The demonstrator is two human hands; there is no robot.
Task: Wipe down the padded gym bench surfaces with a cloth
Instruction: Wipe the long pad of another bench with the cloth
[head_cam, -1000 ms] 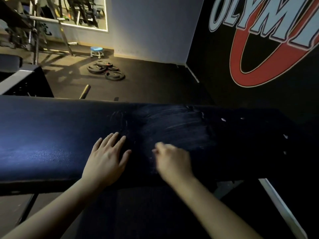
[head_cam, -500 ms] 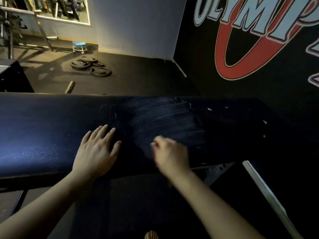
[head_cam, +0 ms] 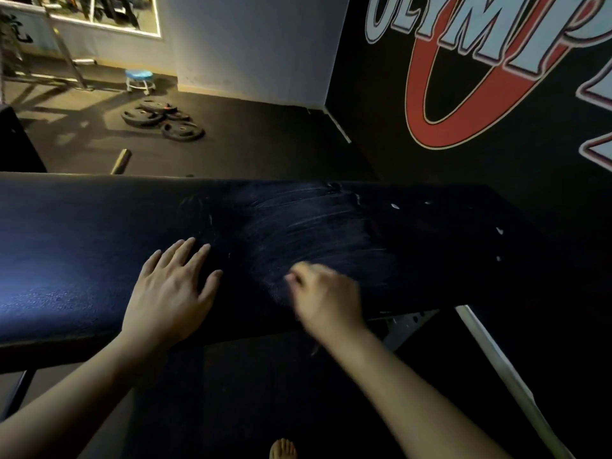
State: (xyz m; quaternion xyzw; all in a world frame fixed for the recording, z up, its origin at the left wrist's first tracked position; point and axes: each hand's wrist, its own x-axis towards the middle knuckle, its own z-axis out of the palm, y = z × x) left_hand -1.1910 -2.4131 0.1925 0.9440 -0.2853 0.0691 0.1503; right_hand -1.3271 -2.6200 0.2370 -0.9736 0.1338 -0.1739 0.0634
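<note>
The bench (head_cam: 99, 243) runs across the middle of the frame, its dark pad lit at the left and in shadow toward the right. The left hand (head_cam: 172, 293) lies flat on the pad at lower centre-left, with fingers spread and straight, holding nothing. The right hand (head_cam: 328, 299) sits just right of it at the pad's near edge, fingers curled and blurred. Whether a cloth is bunched under them I cannot tell (anything dark would vanish against this pad).

Pale streaks (head_cam: 314, 226) fan out above the right hand, so the centre looks worked. The white flecks (head_cam: 394, 206) further right look untouched.

Risks, as I judge them:
- The streaks may be residue merely smeared about. A dry or dirty cloth would leave them there.
- The right end is dim, so the flecks and the far edge could easily be missed.
- The right hand works close to the near edge, and a fast stroke could slip off toward the metal bar (head_cam: 496, 369) at lower right.
- The left palm covers a patch that will stay unwiped unless it shifts.
- A bare foot (head_cam: 282, 449) shows at the bottom edge, under the bench line. A stumble against the frame is possible.
</note>
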